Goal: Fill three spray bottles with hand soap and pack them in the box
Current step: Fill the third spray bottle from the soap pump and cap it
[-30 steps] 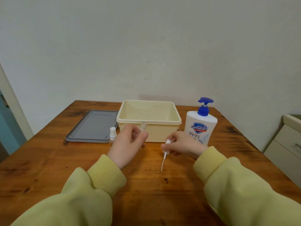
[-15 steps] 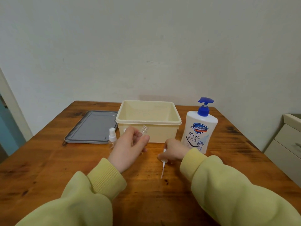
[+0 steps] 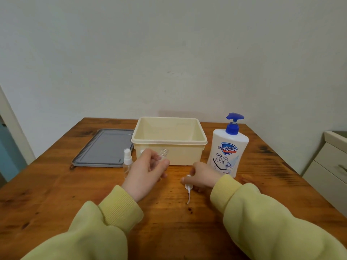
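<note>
The white soap bottle (image 3: 228, 152) label reads "Safeguard" on a blue shield, "99.9%" beneath.

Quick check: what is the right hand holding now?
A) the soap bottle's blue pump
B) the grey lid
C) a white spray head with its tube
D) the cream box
C: the right hand pinches the white spray head, tube trailing below; the left hand holds the uncapped spray bottle.

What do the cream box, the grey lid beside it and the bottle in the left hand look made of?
Cream box: likely moulded plastic, matte, with a rolled rim. Grey lid: probably plastic too, matte, with moulded ridges. Bottle: clear plastic by its look, see-through with a threaded neck; glass cannot be excluded.
</note>
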`<control>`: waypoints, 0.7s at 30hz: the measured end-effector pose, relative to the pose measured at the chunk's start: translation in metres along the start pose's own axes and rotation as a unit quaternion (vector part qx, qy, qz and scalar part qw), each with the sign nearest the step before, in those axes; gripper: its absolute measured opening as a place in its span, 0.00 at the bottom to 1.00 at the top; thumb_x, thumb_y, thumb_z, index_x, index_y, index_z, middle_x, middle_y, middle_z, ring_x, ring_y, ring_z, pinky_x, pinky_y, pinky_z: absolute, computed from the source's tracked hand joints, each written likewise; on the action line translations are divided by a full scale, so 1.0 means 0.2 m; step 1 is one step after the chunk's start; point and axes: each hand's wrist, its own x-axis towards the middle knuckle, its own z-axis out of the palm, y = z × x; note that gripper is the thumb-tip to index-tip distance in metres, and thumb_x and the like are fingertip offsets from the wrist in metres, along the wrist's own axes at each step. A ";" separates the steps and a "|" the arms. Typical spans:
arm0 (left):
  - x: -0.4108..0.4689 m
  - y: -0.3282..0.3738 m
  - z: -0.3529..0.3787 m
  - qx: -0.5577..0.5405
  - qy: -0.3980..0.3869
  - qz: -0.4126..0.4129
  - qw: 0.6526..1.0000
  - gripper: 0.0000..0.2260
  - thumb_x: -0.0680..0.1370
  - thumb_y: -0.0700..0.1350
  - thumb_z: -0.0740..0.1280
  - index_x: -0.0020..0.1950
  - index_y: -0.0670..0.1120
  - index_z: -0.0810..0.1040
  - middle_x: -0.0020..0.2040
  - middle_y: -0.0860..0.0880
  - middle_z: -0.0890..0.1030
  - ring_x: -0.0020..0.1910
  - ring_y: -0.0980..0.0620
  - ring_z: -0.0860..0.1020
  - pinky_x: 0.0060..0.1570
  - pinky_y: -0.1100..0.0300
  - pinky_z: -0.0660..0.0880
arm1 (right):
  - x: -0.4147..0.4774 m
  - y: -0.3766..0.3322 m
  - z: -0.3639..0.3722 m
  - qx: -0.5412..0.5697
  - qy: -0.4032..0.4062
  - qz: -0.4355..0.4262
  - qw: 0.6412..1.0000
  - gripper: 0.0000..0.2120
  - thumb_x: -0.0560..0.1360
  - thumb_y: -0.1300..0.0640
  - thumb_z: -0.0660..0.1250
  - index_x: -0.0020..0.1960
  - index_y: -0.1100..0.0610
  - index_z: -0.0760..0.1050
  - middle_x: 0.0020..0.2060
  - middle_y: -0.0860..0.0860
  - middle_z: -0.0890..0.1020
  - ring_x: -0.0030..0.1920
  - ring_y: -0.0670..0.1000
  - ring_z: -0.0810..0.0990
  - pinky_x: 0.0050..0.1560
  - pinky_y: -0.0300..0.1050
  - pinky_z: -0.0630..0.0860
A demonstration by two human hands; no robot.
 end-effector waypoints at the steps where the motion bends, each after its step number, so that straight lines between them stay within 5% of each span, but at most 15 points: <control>1: 0.00 0.00 0.00 0.000 0.001 0.000 1.000 0.09 0.76 0.47 0.63 0.52 0.44 0.71 0.46 0.41 0.81 0.43 0.50 0.81 0.48 0.52 0.79 | -0.01 0.01 0.00 0.004 0.002 0.001 1.000 0.15 0.74 0.48 0.66 0.49 0.57 0.67 0.42 0.53 0.79 0.39 0.51 0.78 0.46 0.46 0.79; 7: 0.01 0.02 0.04 -0.005 0.011 0.007 1.000 0.09 0.75 0.47 0.65 0.52 0.44 0.71 0.44 0.43 0.81 0.43 0.50 0.80 0.52 0.49 0.78 | -0.09 0.04 -0.07 0.024 0.044 -0.015 0.999 0.15 0.75 0.47 0.64 0.54 0.58 0.71 0.43 0.52 0.77 0.34 0.49 0.76 0.45 0.44 0.78; 10: 0.02 0.03 0.08 -0.015 0.012 0.012 1.000 0.10 0.74 0.46 0.67 0.52 0.44 0.71 0.43 0.44 0.81 0.44 0.48 0.80 0.51 0.49 0.77 | -0.15 0.04 -0.11 0.053 0.065 -0.028 0.996 0.15 0.75 0.49 0.64 0.54 0.60 0.74 0.43 0.52 0.78 0.43 0.52 0.81 0.50 0.47 0.79; 21: 0.19 0.18 0.31 -0.067 -0.006 0.017 0.998 0.08 0.72 0.45 0.70 0.46 0.48 0.71 0.47 0.41 0.80 0.47 0.44 0.81 0.49 0.50 0.78 | -0.36 0.10 -0.38 0.148 0.116 -0.062 0.980 0.09 0.76 0.52 0.64 0.49 0.57 0.77 0.40 0.53 0.82 0.39 0.48 0.81 0.45 0.43 0.80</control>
